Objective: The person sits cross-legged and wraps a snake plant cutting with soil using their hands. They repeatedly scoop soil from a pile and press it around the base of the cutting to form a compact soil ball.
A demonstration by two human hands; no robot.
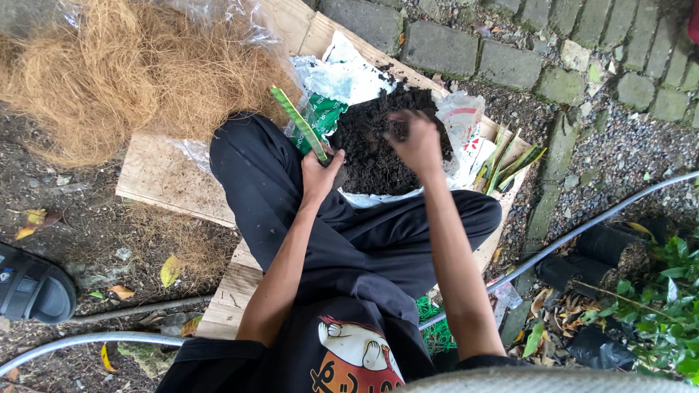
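Soil [371, 145]: left hand [318, 172] grips cutting [298, 122]; right hand [416, 140] maybe pinching.

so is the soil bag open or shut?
Open: the soil bag is spread wide, dark soil exposed, right hand over it.

left hand [318, 175] fisted, right hand [417, 140] fingers curled downward

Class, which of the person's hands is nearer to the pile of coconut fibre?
Left. The left hand, gripping a green cutting, lies beside the coconut fibre; the right hand is farther, over the soil bag.
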